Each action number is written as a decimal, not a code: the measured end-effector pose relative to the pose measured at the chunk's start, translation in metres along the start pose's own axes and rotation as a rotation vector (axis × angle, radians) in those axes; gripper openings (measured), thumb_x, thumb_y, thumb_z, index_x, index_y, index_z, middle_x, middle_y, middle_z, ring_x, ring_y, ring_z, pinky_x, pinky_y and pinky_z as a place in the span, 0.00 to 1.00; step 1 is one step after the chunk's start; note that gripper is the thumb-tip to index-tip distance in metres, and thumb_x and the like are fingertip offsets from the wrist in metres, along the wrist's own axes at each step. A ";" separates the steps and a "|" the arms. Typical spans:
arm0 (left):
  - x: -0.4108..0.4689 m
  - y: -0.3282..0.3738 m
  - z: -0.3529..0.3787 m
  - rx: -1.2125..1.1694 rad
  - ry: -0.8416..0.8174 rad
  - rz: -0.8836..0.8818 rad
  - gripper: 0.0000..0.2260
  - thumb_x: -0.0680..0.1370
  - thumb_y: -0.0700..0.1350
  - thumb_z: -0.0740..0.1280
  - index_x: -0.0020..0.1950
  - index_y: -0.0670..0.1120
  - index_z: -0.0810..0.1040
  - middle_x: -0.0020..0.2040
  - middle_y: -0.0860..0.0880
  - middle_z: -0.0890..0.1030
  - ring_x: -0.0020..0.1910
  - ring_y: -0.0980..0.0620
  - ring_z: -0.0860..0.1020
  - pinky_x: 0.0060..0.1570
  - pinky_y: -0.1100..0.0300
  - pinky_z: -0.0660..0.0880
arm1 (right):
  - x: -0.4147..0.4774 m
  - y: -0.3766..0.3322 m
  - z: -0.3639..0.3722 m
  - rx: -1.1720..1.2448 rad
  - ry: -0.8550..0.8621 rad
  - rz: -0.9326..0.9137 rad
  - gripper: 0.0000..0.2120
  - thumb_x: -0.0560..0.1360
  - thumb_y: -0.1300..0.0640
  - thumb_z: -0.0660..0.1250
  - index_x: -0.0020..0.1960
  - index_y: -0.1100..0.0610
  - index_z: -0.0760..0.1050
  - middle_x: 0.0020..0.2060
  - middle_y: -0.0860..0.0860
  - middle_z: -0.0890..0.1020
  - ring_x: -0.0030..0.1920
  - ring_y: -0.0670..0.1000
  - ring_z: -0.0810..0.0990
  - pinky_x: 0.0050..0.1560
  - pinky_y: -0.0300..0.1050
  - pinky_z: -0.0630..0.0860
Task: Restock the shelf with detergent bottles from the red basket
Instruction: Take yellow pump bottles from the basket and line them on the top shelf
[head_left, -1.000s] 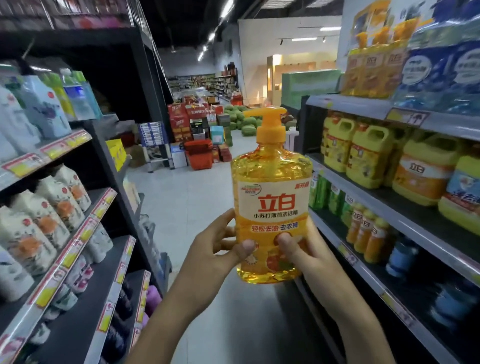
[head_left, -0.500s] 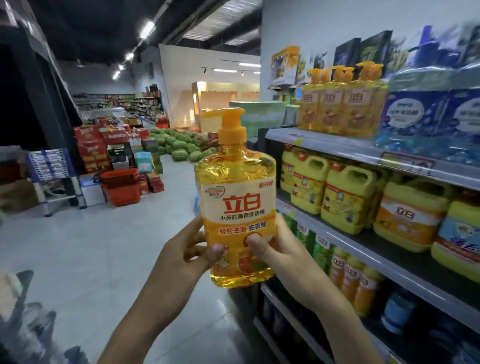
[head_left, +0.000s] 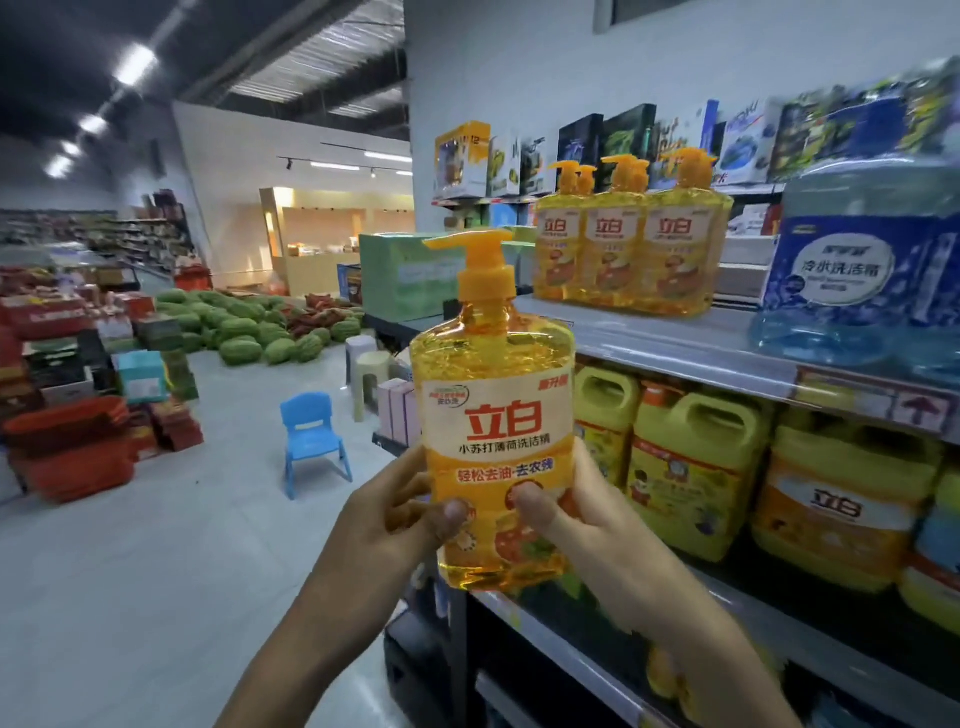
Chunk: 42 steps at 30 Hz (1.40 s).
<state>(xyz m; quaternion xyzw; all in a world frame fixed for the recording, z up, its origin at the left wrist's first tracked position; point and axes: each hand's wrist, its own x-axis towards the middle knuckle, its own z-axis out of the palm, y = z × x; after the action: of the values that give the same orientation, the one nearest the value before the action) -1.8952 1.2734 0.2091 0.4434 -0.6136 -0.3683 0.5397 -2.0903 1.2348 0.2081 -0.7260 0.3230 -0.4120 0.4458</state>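
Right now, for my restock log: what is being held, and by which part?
The orange pump detergent bottle, by its lower body: left hand and right hand grip opposite sides, thumbs in front.

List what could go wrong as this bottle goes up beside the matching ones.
The left hand and right hand grip the detergent bottle only low down, so it may tip. Its base could catch the front edge of the upper shelf. It could knock over the shelved pump bottles.

One pump bottle (head_left: 496, 415) at centre, three front-row shelved bottles (head_left: 613, 249) at two o'clock, one blue chair (head_left: 310, 436) at eight.
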 end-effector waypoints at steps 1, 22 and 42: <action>0.018 -0.005 -0.003 0.005 -0.007 0.009 0.18 0.72 0.49 0.68 0.62 0.58 0.76 0.51 0.62 0.84 0.50 0.63 0.82 0.42 0.70 0.78 | 0.016 0.005 -0.005 -0.016 0.012 -0.003 0.27 0.71 0.36 0.65 0.68 0.39 0.63 0.59 0.36 0.81 0.59 0.38 0.80 0.58 0.44 0.80; 0.325 -0.057 -0.019 -0.086 -0.381 0.250 0.15 0.79 0.44 0.66 0.66 0.49 0.75 0.58 0.51 0.84 0.58 0.50 0.82 0.50 0.62 0.79 | 0.232 0.041 -0.106 -0.172 0.311 -0.003 0.29 0.68 0.28 0.65 0.65 0.38 0.68 0.56 0.38 0.83 0.57 0.43 0.83 0.58 0.53 0.81; 0.572 -0.072 -0.051 -0.188 -0.874 0.386 0.16 0.80 0.41 0.65 0.68 0.47 0.75 0.59 0.42 0.83 0.57 0.43 0.82 0.51 0.54 0.79 | 0.396 0.045 -0.122 -0.386 0.690 0.055 0.39 0.67 0.30 0.69 0.71 0.45 0.62 0.62 0.42 0.80 0.63 0.48 0.79 0.64 0.57 0.77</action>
<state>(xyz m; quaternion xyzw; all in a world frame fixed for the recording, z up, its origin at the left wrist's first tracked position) -1.8479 0.7119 0.3414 0.0745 -0.8178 -0.4670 0.3279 -2.0238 0.8392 0.3219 -0.6064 0.5449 -0.5513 0.1771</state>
